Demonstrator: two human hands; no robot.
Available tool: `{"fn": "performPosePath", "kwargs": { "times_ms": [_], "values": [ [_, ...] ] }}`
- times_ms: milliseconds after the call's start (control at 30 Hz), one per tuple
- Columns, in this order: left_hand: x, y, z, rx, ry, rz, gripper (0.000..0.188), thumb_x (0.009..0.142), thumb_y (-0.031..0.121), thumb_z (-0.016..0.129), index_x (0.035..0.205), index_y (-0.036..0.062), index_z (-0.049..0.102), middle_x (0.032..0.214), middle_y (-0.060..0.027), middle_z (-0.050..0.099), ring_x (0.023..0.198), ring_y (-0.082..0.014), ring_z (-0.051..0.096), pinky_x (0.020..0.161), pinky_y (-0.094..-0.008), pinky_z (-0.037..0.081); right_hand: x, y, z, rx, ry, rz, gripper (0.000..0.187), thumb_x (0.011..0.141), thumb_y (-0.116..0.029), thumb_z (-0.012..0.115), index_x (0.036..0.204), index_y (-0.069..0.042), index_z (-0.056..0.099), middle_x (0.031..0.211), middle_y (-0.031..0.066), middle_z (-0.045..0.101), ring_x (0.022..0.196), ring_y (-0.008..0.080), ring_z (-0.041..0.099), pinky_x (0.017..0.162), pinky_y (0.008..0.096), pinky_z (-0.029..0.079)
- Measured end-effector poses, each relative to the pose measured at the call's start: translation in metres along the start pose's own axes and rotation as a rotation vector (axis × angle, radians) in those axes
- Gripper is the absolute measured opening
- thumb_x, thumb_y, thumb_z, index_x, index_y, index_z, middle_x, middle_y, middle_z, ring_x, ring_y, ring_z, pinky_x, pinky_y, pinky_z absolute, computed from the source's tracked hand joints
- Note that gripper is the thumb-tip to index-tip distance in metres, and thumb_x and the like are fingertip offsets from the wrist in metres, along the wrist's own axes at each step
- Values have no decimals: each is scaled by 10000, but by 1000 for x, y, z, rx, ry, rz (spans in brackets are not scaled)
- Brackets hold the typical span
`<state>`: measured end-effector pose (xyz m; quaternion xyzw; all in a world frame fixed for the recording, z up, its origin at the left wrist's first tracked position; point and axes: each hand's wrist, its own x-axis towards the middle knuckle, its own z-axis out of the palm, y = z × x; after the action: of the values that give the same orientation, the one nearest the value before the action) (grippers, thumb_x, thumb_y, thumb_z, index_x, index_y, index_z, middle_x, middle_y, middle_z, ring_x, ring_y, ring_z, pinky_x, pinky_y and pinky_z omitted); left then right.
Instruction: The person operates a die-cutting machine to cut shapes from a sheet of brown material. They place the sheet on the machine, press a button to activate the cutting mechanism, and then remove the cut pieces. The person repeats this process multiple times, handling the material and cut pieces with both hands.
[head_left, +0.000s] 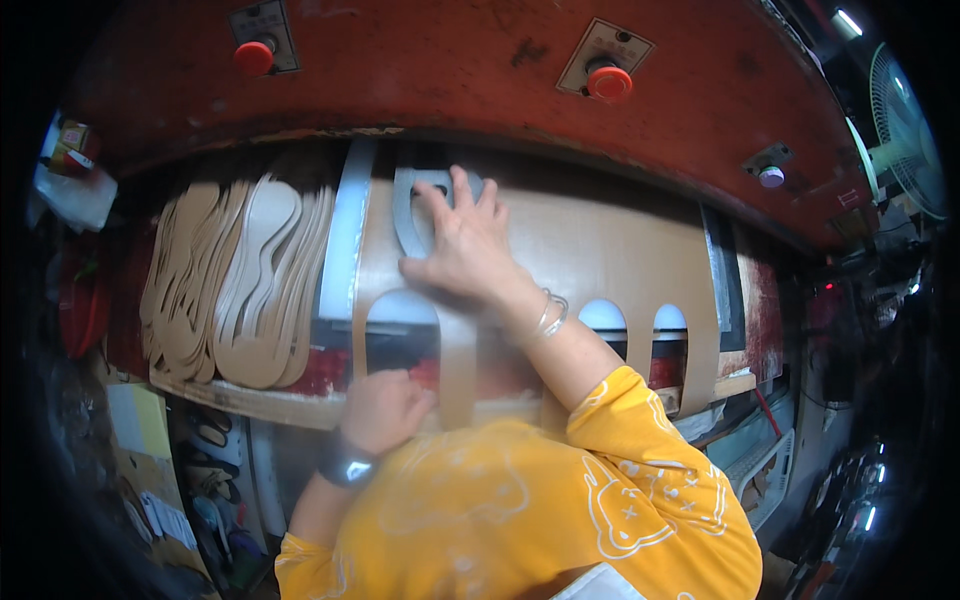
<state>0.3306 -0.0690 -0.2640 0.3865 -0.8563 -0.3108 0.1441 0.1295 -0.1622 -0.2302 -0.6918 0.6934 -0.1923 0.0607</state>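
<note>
A tan sheet (590, 240) lies across the machine bed, with rounded cutouts along its near edge. On the sheet's far left part sits a grey curved cutting die (405, 215), with an open middle. My right hand (465, 235) grips this die, thumb at its near side and fingers spread over its far end; the palm hides part of it. My left hand (385, 408) is closed at the near edge, beside a strip of the sheet. Its fingertips are turned away, so what they hold, if anything, is hidden.
Several stacks of tan sole-shaped pieces (180, 290) stand at the left, one with a paler top piece (268, 215). A red machine beam (450, 70) spans the far side, bearing red push buttons (608, 82). A fan (900, 135) stands far right.
</note>
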Motion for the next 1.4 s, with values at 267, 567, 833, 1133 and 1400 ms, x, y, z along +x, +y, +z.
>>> {"fn": "performPosePath", "kwargs": {
  "times_ms": [267,567,833,1133,1400],
  "values": [
    [10,-2,-9,-86,-103,54,158,725,201,708,650,68,668,645,-65,589,627,-273,601,532,-390,455,-17,80,-66,479,-71,-32,790,526,-322,724,1279,-158,552,1422,251,363,1296,452,338,1064,480,317],
    [13,-5,-8,-102,-96,105,150,722,184,705,653,59,659,652,-67,590,639,-278,604,539,-383,462,-37,91,-54,-32,-46,80,759,594,-324,720,1309,-192,504,1436,212,325,1280,519,265,1059,597,242],
    [-7,8,8,-258,90,-37,149,829,144,604,946,60,641,847,-114,635,783,-319,608,678,-402,482,-55,153,-79,238,637,-16,659,719,-272,727,1297,-53,497,1401,181,380,1340,356,295,1091,471,246],
    [-19,-8,28,-125,328,94,204,873,105,571,1050,10,605,794,-135,638,690,-259,630,616,-331,490,-66,250,-206,-26,1416,359,774,914,-439,514,1428,51,205,1462,272,250,1377,374,212,1132,436,176],
    [-23,-14,40,-35,429,63,157,843,160,605,954,51,631,766,-133,640,719,-321,624,635,-403,477,-178,203,-134,697,1327,367,611,988,-358,444,1425,27,258,1382,151,384,1185,230,426,1027,332,313]
  ]
}}
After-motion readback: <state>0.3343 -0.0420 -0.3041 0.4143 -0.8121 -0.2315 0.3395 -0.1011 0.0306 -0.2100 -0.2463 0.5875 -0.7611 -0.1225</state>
